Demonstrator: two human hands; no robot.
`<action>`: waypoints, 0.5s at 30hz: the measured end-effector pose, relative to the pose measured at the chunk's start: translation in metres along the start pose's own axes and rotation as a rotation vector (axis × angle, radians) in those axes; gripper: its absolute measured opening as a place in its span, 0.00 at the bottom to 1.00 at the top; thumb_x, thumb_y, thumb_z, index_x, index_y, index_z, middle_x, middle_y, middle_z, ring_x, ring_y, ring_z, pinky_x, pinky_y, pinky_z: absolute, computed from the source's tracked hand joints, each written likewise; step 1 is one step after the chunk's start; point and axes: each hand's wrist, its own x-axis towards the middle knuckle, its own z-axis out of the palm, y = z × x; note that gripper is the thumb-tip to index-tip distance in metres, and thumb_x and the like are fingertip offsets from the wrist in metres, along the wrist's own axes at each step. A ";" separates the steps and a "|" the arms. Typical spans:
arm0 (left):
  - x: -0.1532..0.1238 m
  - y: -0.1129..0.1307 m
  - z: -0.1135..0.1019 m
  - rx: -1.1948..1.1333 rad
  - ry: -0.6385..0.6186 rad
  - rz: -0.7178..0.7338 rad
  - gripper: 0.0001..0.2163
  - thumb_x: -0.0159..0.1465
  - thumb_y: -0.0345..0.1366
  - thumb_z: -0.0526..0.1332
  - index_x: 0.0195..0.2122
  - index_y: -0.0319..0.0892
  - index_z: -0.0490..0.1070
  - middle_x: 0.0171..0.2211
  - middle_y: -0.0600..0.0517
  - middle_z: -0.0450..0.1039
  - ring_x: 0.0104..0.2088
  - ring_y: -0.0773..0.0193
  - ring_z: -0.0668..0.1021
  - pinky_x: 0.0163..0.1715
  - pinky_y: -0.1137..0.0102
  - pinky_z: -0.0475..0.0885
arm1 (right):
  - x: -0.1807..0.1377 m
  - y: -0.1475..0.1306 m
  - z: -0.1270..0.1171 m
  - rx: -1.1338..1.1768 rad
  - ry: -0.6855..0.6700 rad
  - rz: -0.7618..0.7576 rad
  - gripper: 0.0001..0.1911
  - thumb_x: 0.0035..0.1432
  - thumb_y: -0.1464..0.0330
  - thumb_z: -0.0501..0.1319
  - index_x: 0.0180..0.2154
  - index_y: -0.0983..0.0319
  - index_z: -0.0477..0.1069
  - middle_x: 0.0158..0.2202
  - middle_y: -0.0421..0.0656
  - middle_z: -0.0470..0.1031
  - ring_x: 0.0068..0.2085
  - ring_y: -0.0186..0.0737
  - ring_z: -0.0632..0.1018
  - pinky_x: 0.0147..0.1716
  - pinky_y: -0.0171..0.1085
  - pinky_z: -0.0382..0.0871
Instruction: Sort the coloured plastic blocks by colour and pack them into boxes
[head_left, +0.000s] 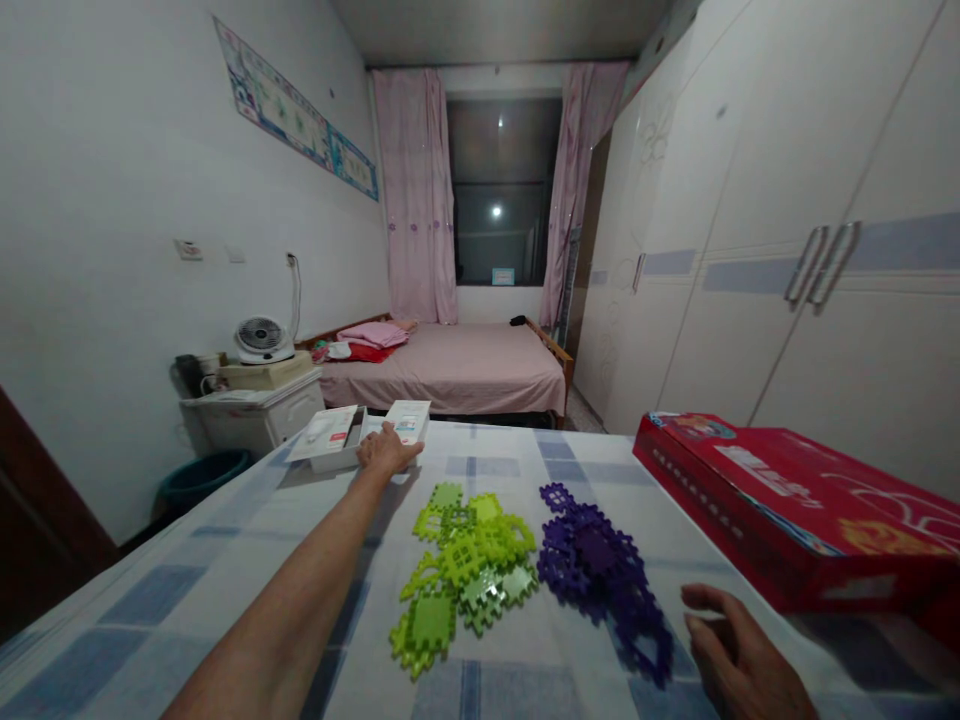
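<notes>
My left arm stretches far across the checked tablecloth (187, 590). My left hand (386, 450) rests on a white box (409, 420) at the far edge, beside an open white box (330, 440); its fingers are hidden behind the knuckles. My right hand (739, 655) lies near the front right with fingers loosely curled and apart, holding nothing. It sits just right of a pile of purple interlocking plastic pieces (600, 570). A pile of lime green pieces (461, 575) lies to the left of the purple pile, between my two arms.
A large red flat box (787, 500) lies on the table's right side. Beyond the table stand a pink bed (457, 365), a white cabinet with a small fan (259, 340), a dark bin (199, 480) and white wardrobes (787, 250) along the right wall.
</notes>
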 end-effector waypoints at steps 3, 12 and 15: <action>-0.004 -0.003 0.003 -0.020 0.048 0.012 0.36 0.50 0.54 0.57 0.56 0.39 0.57 0.52 0.33 0.64 0.52 0.43 0.68 0.46 0.58 0.63 | -0.001 0.000 0.002 -0.015 0.005 0.005 0.22 0.53 0.53 0.50 0.45 0.58 0.63 0.36 0.45 0.77 0.33 0.42 0.77 0.33 0.36 0.68; -0.043 0.001 -0.035 -0.241 0.062 0.190 0.30 0.56 0.52 0.50 0.56 0.39 0.62 0.46 0.39 0.67 0.50 0.45 0.70 0.48 0.58 0.65 | -0.007 -0.016 -0.001 0.041 0.052 -0.017 0.20 0.51 0.56 0.51 0.42 0.60 0.67 0.32 0.44 0.76 0.31 0.41 0.76 0.31 0.36 0.67; -0.094 -0.001 -0.057 -0.411 0.059 0.468 0.31 0.56 0.50 0.52 0.57 0.37 0.61 0.47 0.43 0.66 0.50 0.51 0.70 0.52 0.61 0.63 | -0.008 -0.020 -0.002 0.061 0.049 -0.016 0.20 0.50 0.58 0.51 0.42 0.60 0.67 0.33 0.44 0.75 0.32 0.41 0.76 0.32 0.36 0.66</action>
